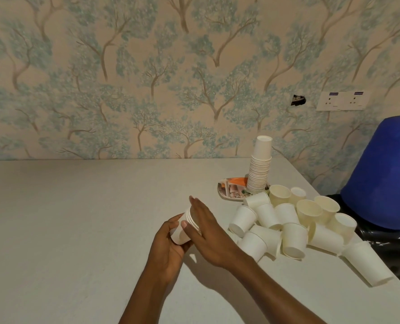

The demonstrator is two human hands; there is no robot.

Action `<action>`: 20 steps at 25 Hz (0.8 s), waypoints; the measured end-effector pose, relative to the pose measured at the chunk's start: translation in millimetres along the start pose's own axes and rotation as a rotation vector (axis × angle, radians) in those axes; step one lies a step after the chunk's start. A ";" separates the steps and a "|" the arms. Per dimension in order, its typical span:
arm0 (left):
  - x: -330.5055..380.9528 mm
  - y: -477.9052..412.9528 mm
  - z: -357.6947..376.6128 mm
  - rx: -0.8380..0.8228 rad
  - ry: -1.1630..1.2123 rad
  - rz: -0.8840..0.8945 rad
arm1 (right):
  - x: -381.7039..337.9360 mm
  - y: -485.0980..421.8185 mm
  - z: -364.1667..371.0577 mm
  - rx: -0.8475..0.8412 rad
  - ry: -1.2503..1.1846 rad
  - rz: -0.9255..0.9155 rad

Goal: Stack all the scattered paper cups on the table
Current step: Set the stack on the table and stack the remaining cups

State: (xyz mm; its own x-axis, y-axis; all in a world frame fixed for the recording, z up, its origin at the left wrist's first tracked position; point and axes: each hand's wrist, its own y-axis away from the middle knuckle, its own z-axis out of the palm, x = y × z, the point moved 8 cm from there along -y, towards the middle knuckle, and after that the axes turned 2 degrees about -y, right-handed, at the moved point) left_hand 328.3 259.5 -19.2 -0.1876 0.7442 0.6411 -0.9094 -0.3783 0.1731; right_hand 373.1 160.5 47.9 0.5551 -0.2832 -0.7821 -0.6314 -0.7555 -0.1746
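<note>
My left hand grips a short stack of nested white paper cups, tilted on its side above the table. The flat palm of my right hand presses against the stack's open end, fingers straight. A pile of several loose white cups lies scattered to the right, some upright, some on their sides. One cup lies alone near the right edge. A tall inverted stack of cups stands behind the pile.
A patterned plate lies beside the tall stack. Beyond the table's right edge stands a blue upturned bucket on something black. A wall with tree wallpaper and a socket panel backs the table.
</note>
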 end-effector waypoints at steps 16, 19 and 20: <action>2.8 63.6 -51.2 0.201 0.130 0.081 | 6.6 61.0 -37.7 0.058 0.557 -0.090; 0.0 71.5 -45.9 0.200 0.096 0.078 | -17.4 60.7 -55.0 0.200 0.209 -0.138; -1.1 73.6 -44.3 0.200 0.088 0.078 | -24.6 60.2 -57.6 0.224 0.161 -0.156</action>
State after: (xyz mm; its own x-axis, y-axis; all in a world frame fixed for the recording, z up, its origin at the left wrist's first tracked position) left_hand 245.1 255.2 -40.3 -0.2939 0.7505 0.5919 -0.8008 -0.5314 0.2762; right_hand 352.7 87.9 91.1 0.7220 -0.2770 -0.6341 -0.6254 -0.6532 -0.4268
